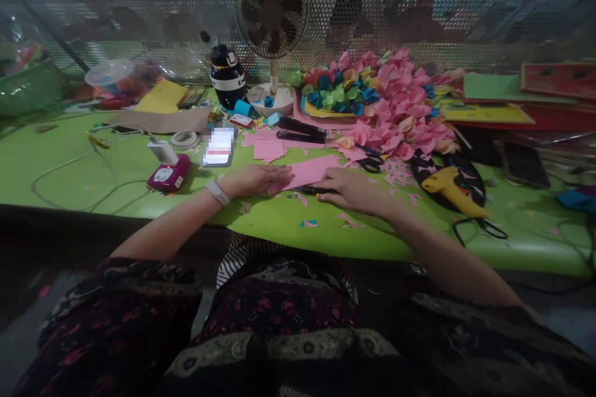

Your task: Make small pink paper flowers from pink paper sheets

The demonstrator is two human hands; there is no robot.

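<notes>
My left hand point(256, 180) lies flat on the left end of a pink paper strip point(311, 172), its fingers stretched out together. At the strip's right end is my right hand point(351, 189), its fingers and thumb closed around a dark slim tool point(307, 190). That tool runs along the strip's lower edge, partly hidden by paper and fingers, so its kind does not show. Behind the strip lie a pink paper stack point(269, 149) and a black stapler point(302, 131). Black-handled scissors point(370, 162) rest just beyond my right hand.
Folded paper pieces point(395, 93) are heaped at the back right. A yellow glue gun point(454, 191) lies right of my arm. To the left are a lit phone point(218, 146), a tape roll point(184, 139) and a purple box with a charger point(169, 175). A fan point(272, 6) and black jug point(228, 77) stand behind.
</notes>
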